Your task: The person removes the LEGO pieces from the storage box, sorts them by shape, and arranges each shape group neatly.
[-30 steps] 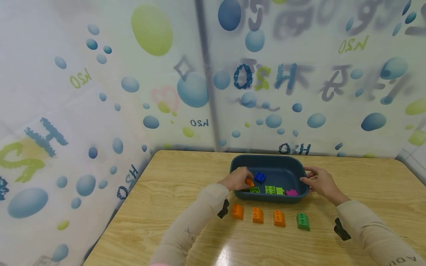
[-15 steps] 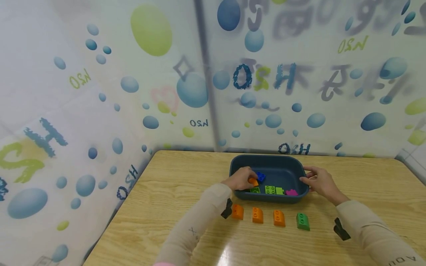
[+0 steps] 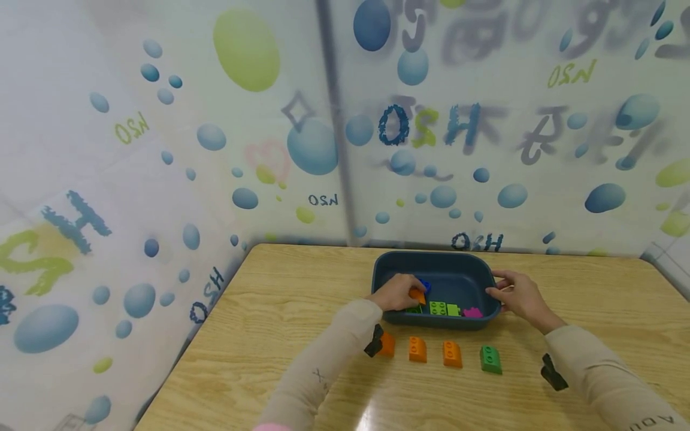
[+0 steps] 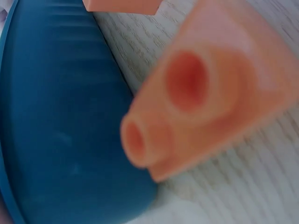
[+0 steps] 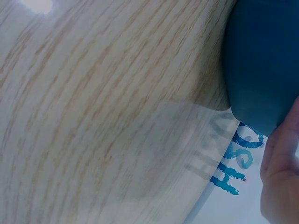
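Inside a dark blue plastic bin, my left hand pinches an orange toy building brick between thumb and fingers. Just beyond those fingers a blue brick is partly covered. A green brick peeks out below the hand. Further right in the bin lie a lime brick, a smaller lime one and a pink piece. My right hand holds the bin's right rim, thumb at the near side; the right wrist view shows its fingers against the outer wall.
In front of the bin stand three orange bricks in a row, the left one partly behind the wrist strap, then a middle and a right one. A green brick ends the row. Behind the wooden table hangs a printed curtain.
My left hand has shifted right inside the bin with the orange brick, now covering more of the blue and green bricks. The right hand stays on the rim.
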Motion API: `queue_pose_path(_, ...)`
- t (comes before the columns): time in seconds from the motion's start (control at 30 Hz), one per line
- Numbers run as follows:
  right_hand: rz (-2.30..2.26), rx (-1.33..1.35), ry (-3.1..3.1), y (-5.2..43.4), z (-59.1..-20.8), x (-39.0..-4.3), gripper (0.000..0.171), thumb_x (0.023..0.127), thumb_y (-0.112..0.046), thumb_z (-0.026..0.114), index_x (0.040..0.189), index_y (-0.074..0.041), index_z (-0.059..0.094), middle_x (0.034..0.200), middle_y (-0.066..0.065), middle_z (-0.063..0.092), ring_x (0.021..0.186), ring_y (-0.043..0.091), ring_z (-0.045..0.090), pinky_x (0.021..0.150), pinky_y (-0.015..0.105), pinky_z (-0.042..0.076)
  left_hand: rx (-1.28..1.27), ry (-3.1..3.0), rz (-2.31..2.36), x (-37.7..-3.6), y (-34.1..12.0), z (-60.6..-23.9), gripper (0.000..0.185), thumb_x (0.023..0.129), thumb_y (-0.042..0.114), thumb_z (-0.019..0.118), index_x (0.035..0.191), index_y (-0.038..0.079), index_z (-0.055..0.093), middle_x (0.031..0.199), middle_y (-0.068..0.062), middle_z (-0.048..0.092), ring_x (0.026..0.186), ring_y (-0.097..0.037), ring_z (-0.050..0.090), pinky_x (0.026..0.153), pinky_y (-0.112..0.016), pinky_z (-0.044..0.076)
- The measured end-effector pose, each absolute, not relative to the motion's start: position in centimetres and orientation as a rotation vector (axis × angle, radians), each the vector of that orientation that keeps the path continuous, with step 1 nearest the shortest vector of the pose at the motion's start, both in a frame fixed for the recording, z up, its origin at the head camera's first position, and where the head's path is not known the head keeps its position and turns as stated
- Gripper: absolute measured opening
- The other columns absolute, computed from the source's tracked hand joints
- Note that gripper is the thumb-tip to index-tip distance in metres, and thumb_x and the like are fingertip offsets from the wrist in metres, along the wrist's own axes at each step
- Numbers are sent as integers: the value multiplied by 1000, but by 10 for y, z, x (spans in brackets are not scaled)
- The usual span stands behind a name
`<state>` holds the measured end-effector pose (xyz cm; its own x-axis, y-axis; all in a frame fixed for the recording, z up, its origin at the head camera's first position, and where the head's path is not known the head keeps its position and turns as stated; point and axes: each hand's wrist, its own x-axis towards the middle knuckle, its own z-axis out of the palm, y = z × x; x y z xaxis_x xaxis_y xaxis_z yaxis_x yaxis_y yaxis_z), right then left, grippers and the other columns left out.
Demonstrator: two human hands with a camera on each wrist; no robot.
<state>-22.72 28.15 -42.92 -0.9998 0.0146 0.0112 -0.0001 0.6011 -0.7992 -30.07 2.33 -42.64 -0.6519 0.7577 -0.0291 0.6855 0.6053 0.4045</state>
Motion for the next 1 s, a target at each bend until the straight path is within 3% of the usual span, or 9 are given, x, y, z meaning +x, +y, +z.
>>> queue_pose_path(0.4, 1397, -17, -2794, 283, -430, -227, 54, 85, -10, 59, 126, 14, 35, 97, 27, 51, 76, 28, 61, 55, 31, 51, 1136, 2638, 585, -303, 14, -422, 34, 78, 12, 67, 111, 5, 60, 107, -5, 60, 96, -12, 55, 80, -17, 42)
queue_pose_path(0.7, 1428, 0, -2788, 280, -429, -225, 54, 85, -9, 59, 126, 15, 34, 97, 28, 51, 77, 29, 61, 55, 32, 51, 1025, 2712, 596, -302, 12, -425, 31, 75, 17, 71, 102, 5, 60, 92, -3, 59, 83, -12, 53, 72, -17, 43)
queue_pose_path(1.0, 1408, -7, -2788, 283, -431, -226, 55, 85, -12, 59, 126, 15, 35, 97, 28, 50, 76, 26, 60, 55, 31, 51, 982, 2720, 590, -300, 15, -426, 28, 77, 20, 70, 100, 6, 62, 93, -3, 60, 82, -11, 55, 71, -17, 44)
